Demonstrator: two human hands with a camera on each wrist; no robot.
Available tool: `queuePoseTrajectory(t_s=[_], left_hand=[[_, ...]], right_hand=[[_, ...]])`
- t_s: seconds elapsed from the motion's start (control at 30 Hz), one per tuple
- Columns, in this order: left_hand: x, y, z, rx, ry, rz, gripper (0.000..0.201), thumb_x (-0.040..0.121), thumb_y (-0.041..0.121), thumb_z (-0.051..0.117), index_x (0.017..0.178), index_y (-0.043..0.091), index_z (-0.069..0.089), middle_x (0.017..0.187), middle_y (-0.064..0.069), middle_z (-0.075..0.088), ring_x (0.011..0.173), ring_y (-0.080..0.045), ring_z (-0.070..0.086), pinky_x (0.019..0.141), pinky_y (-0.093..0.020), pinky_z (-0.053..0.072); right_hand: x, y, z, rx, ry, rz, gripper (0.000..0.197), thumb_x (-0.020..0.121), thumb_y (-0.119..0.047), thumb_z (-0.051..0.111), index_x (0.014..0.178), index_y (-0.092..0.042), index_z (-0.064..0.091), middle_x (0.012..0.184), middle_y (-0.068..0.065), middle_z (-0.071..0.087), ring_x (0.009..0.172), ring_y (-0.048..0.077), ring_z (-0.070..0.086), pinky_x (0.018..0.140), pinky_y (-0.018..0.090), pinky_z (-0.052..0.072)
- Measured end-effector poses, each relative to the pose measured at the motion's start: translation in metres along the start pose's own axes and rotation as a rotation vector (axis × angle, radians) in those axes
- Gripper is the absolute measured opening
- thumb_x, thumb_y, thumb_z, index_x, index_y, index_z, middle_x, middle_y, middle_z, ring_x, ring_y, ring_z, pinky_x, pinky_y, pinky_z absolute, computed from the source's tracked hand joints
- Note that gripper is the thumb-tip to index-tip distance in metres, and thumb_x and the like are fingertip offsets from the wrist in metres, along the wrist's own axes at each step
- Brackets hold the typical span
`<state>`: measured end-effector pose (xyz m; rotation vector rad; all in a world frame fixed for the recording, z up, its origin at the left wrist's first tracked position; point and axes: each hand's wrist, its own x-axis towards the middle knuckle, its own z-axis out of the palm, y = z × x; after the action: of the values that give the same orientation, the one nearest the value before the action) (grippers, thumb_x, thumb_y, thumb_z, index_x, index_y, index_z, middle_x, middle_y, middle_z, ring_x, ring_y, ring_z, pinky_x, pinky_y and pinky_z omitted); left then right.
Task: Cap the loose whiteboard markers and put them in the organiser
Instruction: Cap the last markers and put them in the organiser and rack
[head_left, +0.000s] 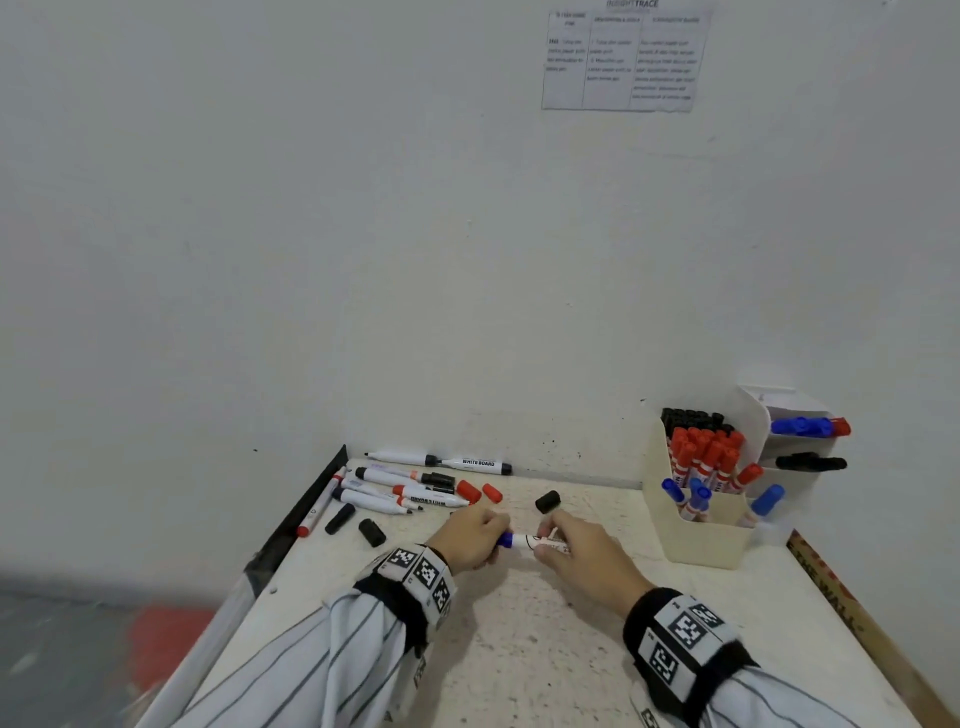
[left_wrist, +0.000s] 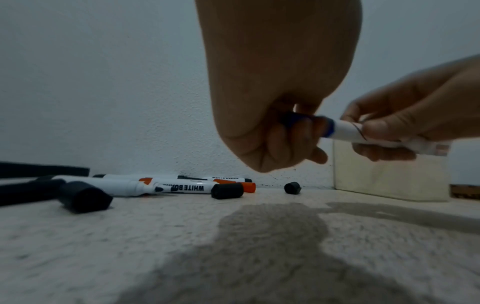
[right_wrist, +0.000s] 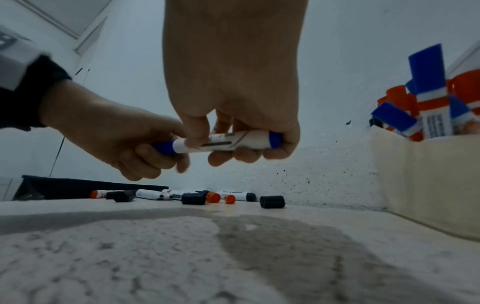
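Both hands work one blue marker (head_left: 524, 541) mid-bench: left hand (head_left: 470, 535) pinches its cap, right hand (head_left: 582, 553) grips the barrel; organiser (head_left: 696, 540) mostly filled, several markers (head_left: 410, 493) and loose caps (head_left: 547, 502) left by the back-left corner.

Blue cap (left_wrist: 293, 121) mostly hidden inside left hand (left_wrist: 275, 107)

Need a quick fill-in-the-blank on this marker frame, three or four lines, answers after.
1. The marker held between both hands has a cap coloured ____.
2. The left hand has its grip on the marker's ____ end.
3. The loose cap lying nearest the right hand is coloured ____.
4. In the organiser, the compartment nearest the person holds markers with ____ caps.

Answers: blue; cap; black; blue
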<state>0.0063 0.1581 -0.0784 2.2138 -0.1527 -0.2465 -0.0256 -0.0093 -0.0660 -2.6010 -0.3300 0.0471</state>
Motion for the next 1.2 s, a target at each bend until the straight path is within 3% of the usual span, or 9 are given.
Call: queuePoseTrajectory(t_s=[0.17, 0.33, 0.47, 0.63, 0.77, 0.9, 1.03, 1.13, 1.2], left_hand=[[-0.009, -0.009, -0.004, 0.383, 0.149, 0.143, 0.034, 0.101, 0.017, 0.032, 0.11, -0.001, 0.059, 0.086, -0.006, 0.063, 0.076, -0.018, 0.059, 0.075, -0.029, 0.045], [-0.016, -0.011, -0.002, 0.754, 0.114, 0.191, 0.036, 0.1, 0.012, 0.031, 0.131, -0.005, 0.036, 0.118, -0.019, 0.055, 0.093, -0.029, 0.052, 0.064, -0.029, 0.034], [-0.016, -0.005, 0.003, 0.919, 0.073, 0.18, 0.042, 0.1, 0.008, 0.028, 0.138, -0.01, 0.022, 0.124, -0.023, 0.049, 0.104, -0.032, 0.052, 0.056, -0.029, 0.025], [-0.021, -0.003, 0.008, 0.898, 0.147, 0.233, 0.05, 0.098, 0.002, 0.031, 0.143, -0.013, 0.013, 0.118, -0.02, 0.054, 0.101, -0.032, 0.056, 0.067, -0.032, 0.03], [-0.019, -0.002, 0.005, 0.938, 0.096, 0.274, 0.063, 0.054, 0.015, 0.088, 0.106, -0.011, 0.064, 0.061, -0.005, 0.062, 0.046, -0.012, 0.056, 0.044, -0.02, 0.023], [-0.018, -0.004, 0.005, 0.575, 0.227, 0.298, 0.037, 0.101, 0.024, 0.033, 0.116, -0.001, 0.055, 0.078, -0.002, 0.06, 0.065, -0.012, 0.049, 0.063, -0.021, 0.039], [-0.025, 0.01, 0.003, 0.333, 0.117, 0.207, 0.031, 0.103, 0.018, 0.025, 0.096, 0.009, 0.053, 0.094, -0.015, 0.066, 0.083, -0.028, 0.058, 0.078, -0.034, 0.044], [-0.019, 0.008, -0.003, 0.108, 0.136, 0.146, 0.036, 0.104, 0.027, 0.019, 0.096, 0.009, 0.049, 0.074, 0.0, 0.05, 0.063, -0.013, 0.045, 0.061, -0.023, 0.038], [-0.006, -0.003, -0.007, 0.118, 0.194, 0.096, 0.035, 0.103, 0.03, 0.022, 0.099, 0.01, 0.051, 0.082, 0.001, 0.05, 0.069, -0.011, 0.044, 0.07, -0.027, 0.042]], right_hand=[[0.002, -0.005, 0.005, 0.072, -0.074, -0.059, 0.009, 0.094, -0.038, 0.047, 0.089, -0.034, 0.053, 0.077, -0.007, 0.058, 0.062, 0.007, 0.048, 0.059, 0.024, 0.037], [0.002, -0.006, 0.005, 0.113, -0.041, -0.107, 0.018, 0.09, -0.035, 0.057, 0.074, -0.042, 0.054, 0.067, -0.012, 0.059, 0.052, 0.002, 0.044, 0.054, 0.02, 0.034], [0.003, -0.006, 0.002, 0.024, 0.001, -0.139, 0.025, 0.084, -0.033, 0.066, 0.071, -0.042, 0.047, 0.067, -0.019, 0.05, 0.057, 0.001, 0.041, 0.053, 0.017, 0.028], [0.004, -0.003, 0.0, 0.067, -0.014, -0.161, 0.014, 0.088, -0.036, 0.059, 0.076, -0.038, 0.051, 0.071, -0.014, 0.054, 0.06, 0.008, 0.045, 0.057, 0.023, 0.034], [0.003, -0.001, -0.001, 0.112, -0.091, -0.175, 0.012, 0.093, -0.036, 0.05, 0.087, -0.034, 0.06, 0.066, -0.011, 0.054, 0.06, 0.01, 0.047, 0.061, 0.028, 0.038], [0.005, -0.002, -0.002, 0.05, -0.154, -0.177, 0.02, 0.096, -0.037, 0.045, 0.101, -0.028, 0.061, 0.072, -0.011, 0.06, 0.063, 0.009, 0.05, 0.063, 0.028, 0.041], [0.008, -0.005, -0.006, 0.02, -0.183, -0.17, 0.019, 0.096, -0.033, 0.045, 0.102, -0.022, 0.059, 0.087, -0.005, 0.055, 0.073, 0.012, 0.049, 0.066, 0.023, 0.038], [0.011, -0.007, -0.019, -0.061, -0.091, -0.141, 0.017, 0.097, -0.028, 0.045, 0.1, -0.016, 0.057, 0.093, -0.004, 0.043, 0.077, 0.009, 0.043, 0.066, 0.018, 0.036], [0.011, -0.003, -0.035, -0.03, 0.066, -0.102, 0.015, 0.097, -0.026, 0.044, 0.096, -0.016, 0.055, 0.09, -0.003, 0.047, 0.074, 0.01, 0.045, 0.063, 0.019, 0.037]])
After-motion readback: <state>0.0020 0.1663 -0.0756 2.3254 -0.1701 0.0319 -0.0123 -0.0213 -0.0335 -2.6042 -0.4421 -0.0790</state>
